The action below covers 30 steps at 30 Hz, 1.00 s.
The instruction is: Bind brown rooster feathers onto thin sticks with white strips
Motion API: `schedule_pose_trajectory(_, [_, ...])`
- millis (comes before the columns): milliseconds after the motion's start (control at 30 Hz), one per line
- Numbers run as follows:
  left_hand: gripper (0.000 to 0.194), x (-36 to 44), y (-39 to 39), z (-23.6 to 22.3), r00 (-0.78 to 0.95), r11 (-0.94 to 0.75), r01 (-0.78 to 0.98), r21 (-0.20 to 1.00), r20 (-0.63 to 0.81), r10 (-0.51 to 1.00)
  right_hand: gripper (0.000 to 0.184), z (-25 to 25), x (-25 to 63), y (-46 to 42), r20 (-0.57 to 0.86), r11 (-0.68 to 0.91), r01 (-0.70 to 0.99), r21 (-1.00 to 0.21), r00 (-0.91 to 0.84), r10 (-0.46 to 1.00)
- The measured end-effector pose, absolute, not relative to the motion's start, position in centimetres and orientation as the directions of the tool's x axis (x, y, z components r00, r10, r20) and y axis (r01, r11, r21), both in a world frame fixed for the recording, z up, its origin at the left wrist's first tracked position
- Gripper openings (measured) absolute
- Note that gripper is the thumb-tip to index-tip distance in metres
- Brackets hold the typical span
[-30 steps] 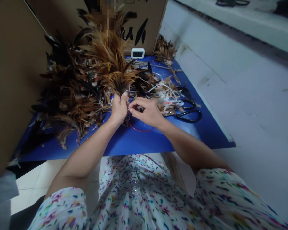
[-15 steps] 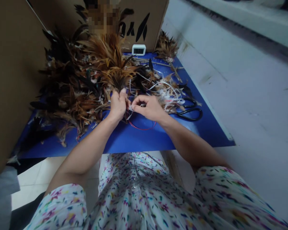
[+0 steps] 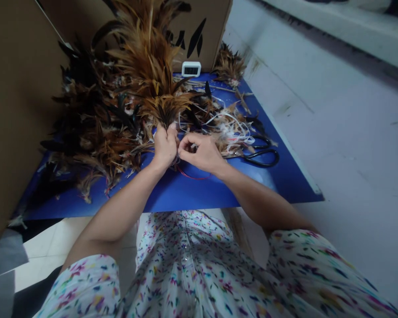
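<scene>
A tall, layered feather duster [image 3: 155,84] of brown and black feathers stands up from my left hand [image 3: 166,143], whose fingers are wrapped round its lower end. My hand hides the part it grips. Close beside it, my right hand [image 3: 202,152] is pinched, thumb against forefinger, near the base of the duster. Whatever lies in that pinch is too small to make out. Under the two hands a thin red cord [image 3: 194,177] curves over the blue tabletop [image 3: 225,192].
Loose feathers [image 3: 109,145] are heaped on the left. White plastic strips [image 3: 234,128] and black-handled scissors [image 3: 263,158] lie to the right. Behind are a small white digital clock [image 3: 191,69], a feather bunch [image 3: 229,64] and a cardboard box [image 3: 207,48]. A wall [image 3: 345,132] borders the right side.
My right hand has shifted slightly left, closer to my left hand, and the white strip seen at its fingertips is now mostly hidden. The duster has tilted or risen a little.
</scene>
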State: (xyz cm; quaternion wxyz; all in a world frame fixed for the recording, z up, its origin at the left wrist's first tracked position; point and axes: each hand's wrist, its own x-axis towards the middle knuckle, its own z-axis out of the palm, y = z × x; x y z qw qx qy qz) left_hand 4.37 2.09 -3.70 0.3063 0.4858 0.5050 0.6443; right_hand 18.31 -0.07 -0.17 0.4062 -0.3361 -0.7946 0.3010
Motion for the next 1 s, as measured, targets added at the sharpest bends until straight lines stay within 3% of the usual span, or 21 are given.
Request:
schedule_pose_trajectory(167, [0.048,4.3,2.0,-3.5,-0.386,-0.298,0.145,0.943,0.331,0.861,0.006,-0.2,18.3,0.0,0.444,0.577,0.239,-0.781,-0.438,0.782])
schedule_pose_trajectory(367, [0.055,4.5,2.1,-3.3,-0.349,-0.244,0.001,0.970,0.229,0.909,0.011,0.4,18.7,0.3,0.353,0.480,0.206,-0.853,-0.451,0.820])
schedule_pose_trajectory(600, [0.054,4.3,2.4,-2.5,-0.361,-0.230,-0.054,0.972,0.195,0.912,0.013,0.3,19.2,1.0,0.356,0.442,0.121,-0.889,-0.424,0.833])
schedule_pose_trajectory(767, [0.056,4.1,2.4,-2.1,-0.383,-0.237,-0.066,0.969,0.195,0.903,0.018,0.3,19.4,0.8,0.412,0.569,0.197,-0.798,-0.511,0.755])
schedule_pose_trajectory(900, [0.059,4.2,2.3,-1.8,-0.385,-0.239,-0.085,0.967,0.189,0.903,0.006,0.3,19.5,0.7,0.431,0.686,0.276,-0.673,-0.608,0.667])
schedule_pose_trajectory(1000, [0.060,4.2,2.3,-1.7,-0.391,-0.233,-0.098,0.968,0.177,0.903,0.010,0.6,19.8,1.0,0.435,0.710,0.290,-0.642,-0.625,0.649])
